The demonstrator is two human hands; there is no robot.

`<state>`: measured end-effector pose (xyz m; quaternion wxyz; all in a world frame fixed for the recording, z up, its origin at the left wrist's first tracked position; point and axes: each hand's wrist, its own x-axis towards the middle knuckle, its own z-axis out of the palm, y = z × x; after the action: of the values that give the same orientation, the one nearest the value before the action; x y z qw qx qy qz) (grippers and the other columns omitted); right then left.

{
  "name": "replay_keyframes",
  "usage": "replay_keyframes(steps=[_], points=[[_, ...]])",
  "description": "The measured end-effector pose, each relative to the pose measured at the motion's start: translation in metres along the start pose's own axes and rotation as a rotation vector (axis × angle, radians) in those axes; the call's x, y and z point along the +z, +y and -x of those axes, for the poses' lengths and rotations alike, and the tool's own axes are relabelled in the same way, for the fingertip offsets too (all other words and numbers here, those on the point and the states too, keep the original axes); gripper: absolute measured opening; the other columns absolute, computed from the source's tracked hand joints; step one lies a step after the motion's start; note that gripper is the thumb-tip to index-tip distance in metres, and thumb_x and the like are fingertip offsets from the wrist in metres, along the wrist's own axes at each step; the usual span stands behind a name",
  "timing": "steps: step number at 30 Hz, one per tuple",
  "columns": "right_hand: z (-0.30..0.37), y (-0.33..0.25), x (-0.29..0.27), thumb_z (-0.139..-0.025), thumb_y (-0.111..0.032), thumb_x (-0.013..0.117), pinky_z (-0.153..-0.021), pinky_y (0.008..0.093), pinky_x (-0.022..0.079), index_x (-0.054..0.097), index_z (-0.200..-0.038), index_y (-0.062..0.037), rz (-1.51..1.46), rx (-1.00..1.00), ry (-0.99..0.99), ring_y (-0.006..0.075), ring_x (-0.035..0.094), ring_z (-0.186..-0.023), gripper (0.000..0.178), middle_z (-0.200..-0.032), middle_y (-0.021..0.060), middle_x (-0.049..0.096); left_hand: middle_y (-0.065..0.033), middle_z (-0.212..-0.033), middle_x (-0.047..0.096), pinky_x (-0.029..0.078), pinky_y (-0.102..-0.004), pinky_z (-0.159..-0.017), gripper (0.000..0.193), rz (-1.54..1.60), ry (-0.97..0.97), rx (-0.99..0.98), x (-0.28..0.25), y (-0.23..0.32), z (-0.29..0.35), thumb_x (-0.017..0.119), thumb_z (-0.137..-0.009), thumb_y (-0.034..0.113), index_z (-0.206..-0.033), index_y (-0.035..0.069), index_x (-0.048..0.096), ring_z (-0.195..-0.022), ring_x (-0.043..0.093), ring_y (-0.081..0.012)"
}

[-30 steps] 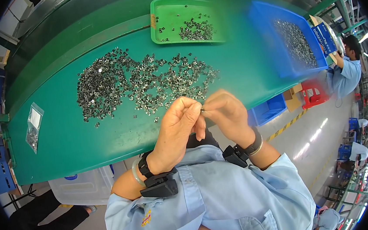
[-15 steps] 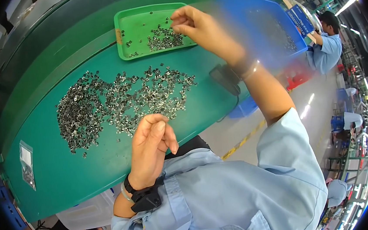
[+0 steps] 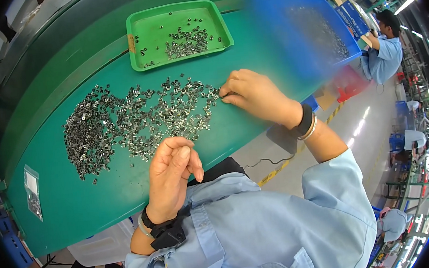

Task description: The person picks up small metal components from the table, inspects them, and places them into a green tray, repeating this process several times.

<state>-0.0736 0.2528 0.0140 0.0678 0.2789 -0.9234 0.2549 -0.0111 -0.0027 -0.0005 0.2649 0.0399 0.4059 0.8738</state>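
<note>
Many small dark and silvery metal parts point(image 3: 166, 112) lie loose on the green tabletop, heaped more thickly on the left. At the right edge of this spread, my right hand point(image 3: 259, 97) pinches a small metal part between thumb and forefinger. My left hand point(image 3: 169, 176) hovers at the near side of the parts, its fingers curled and the thumb pressed against them. What it holds, if anything, is hidden. Beyond the spread stands a green tray point(image 3: 140, 38) with a smaller heap of similar parts in it.
A blurred blue bin point(image 3: 279, 31) with small parts stands at the far right of the table. On the left lies a clear plastic bag point(image 3: 32, 193) with small pieces inside. A co-worker point(image 3: 387, 55) in light blue is beyond the bin, near a red container point(image 3: 350, 84).
My right hand has come back from above the green tray to the right edge of the loose parts and closed there. My left hand stays nearly where it was.
</note>
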Motion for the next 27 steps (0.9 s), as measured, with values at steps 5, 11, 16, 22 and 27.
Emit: replay_keyframes(steps=[5,11,16,22,27], points=[[0.001,-0.023,-0.003,-0.074,-0.007,0.069,-0.067,0.0338,0.046,0.063,-0.088,-0.0062,-0.143,-0.054,0.048,0.0244,0.058,-0.077,0.015,-0.081,0.0061,0.059,-0.0076,-0.079,0.057,0.046,-0.0262,-0.053,0.019,-0.2,0.057,0.002,0.006,-0.002,-0.003,0.048,-0.096,0.019,-0.106,0.003,0.049,-0.06,0.055,-0.0139],[-0.001,-0.068,-0.004,-0.072,-0.005,0.071,-0.062,0.0334,0.047,0.063,-0.088,-0.0036,-0.237,-0.194,0.087,0.0246,0.059,-0.073,0.018,-0.08,0.0076,0.06,-0.0074,-0.084,0.06,0.046,-0.0259,-0.057,0.021,-0.065,0.02,-0.039,0.016,0.0,-0.008,0.051,-0.095,0.017,-0.109,0.001,0.049,-0.064,0.056,-0.0128],[-0.003,-0.082,0.012,-0.07,-0.001,0.072,-0.062,0.033,0.048,0.064,-0.089,-0.0031,-0.304,-0.212,0.17,0.0245,0.06,-0.073,0.021,-0.081,0.0087,0.061,-0.0074,-0.082,0.06,0.046,-0.0268,-0.054,0.023,0.188,-0.069,-0.073,0.002,-0.002,-0.005,0.052,-0.095,0.019,-0.11,0.001,0.051,-0.061,0.056,-0.0138],[0.0,-0.095,0.034,-0.07,0.001,0.071,-0.064,0.0321,0.048,0.063,-0.092,-0.0037,-0.475,-0.071,0.265,0.0232,0.06,-0.076,0.024,-0.084,0.0089,0.061,-0.0074,-0.079,0.06,0.044,-0.0264,-0.051,0.026,0.34,-0.104,-0.088,-0.002,0.001,0.001,0.051,-0.095,0.021,-0.11,0.0,0.053,-0.058,0.055,-0.0139],[0.003,-0.103,0.034,-0.071,0.001,0.071,-0.065,0.032,0.048,0.063,-0.091,-0.0041,-0.489,-0.049,0.296,0.023,0.06,-0.078,0.022,-0.086,0.0088,0.061,-0.0068,-0.077,0.059,0.042,-0.0253,-0.05,0.027,0.396,-0.136,-0.115,-0.002,0.002,0.004,0.049,-0.096,0.024,-0.109,0.0,0.054,-0.056,0.053,-0.0126]])
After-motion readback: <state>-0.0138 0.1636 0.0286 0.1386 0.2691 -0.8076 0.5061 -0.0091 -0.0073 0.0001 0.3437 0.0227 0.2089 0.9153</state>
